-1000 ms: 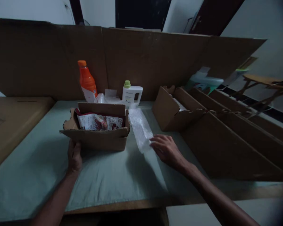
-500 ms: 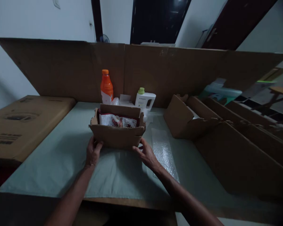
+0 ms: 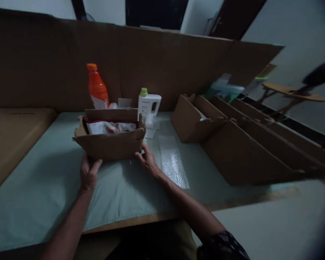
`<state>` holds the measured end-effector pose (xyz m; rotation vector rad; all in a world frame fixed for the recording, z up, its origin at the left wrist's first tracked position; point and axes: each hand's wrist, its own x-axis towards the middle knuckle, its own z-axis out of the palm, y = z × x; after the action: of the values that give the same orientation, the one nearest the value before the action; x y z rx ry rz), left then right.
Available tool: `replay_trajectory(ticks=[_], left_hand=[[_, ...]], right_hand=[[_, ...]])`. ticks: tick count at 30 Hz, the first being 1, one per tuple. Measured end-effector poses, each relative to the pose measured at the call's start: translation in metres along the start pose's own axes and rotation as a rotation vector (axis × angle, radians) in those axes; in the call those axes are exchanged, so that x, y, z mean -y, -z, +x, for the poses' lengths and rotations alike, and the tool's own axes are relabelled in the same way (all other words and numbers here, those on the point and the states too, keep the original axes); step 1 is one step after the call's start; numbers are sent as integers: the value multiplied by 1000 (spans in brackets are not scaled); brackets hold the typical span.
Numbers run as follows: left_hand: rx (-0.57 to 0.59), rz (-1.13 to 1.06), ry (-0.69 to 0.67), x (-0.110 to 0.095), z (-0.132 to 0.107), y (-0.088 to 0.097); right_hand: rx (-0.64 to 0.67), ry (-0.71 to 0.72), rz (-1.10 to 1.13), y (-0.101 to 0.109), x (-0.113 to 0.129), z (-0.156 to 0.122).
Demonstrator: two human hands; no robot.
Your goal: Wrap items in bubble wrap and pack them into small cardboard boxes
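An open-topped cardboard box (image 3: pixel 112 146) is held between my two hands over the green cloth. White and dark red printed packets (image 3: pixel 99 127) lie inside it. My left hand (image 3: pixel 89 171) grips the lower left corner, thumb on the front face. At the lower right corner is my right hand (image 3: pixel 148 159), its fingers curled around the edge. Parts of the fingers of both hands are hidden by the box. Whether the box's base touches the cloth I cannot tell. Just right of my right hand lies a strip of bubble wrap (image 3: pixel 173 160).
Behind the box stand an orange bottle (image 3: pixel 97 85) and a white jug with a green cap (image 3: pixel 146 103). Several cardboard boxes (image 3: pixel 243 151) line the right side. A large flat carton (image 3: pixel 18 133) lies at left. A tall cardboard panel (image 3: pixel 151 57) closes off the back.
The head view has swung to the right and downward, so everything appears further left. Both hands keep their hold on the box, which looks slightly tilted now.
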<state>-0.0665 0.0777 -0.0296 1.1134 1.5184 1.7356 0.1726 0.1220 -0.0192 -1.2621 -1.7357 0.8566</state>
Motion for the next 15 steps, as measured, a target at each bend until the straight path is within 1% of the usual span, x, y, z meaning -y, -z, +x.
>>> replay_trajectory(ticks=[2, 4, 6, 8, 10, 12, 14, 15], left_hand=[[-16, 5, -31, 7, 2, 0], [-28, 16, -58, 12, 3, 0], [-38, 28, -73, 14, 3, 3], [-67, 59, -80, 12, 3, 6], [-131, 114, -96, 10, 4, 8], [-201, 177, -132, 7, 6, 9], [-263, 248, -174, 2, 6, 9], [-292, 287, -196, -2, 5, 8]], right_hand=[[38, 11, -38, 4, 0, -5], [61, 51, -110, 18, 1, -21], [79, 101, -225, 45, 1, -46], [111, 138, -373, 80, 0, -73], [160, 135, -540, 114, -4, -94], [226, 116, -690, 137, -11, -107], [252, 126, -781, 145, -21, -113], [228, 145, -801, 145, -26, -115]])
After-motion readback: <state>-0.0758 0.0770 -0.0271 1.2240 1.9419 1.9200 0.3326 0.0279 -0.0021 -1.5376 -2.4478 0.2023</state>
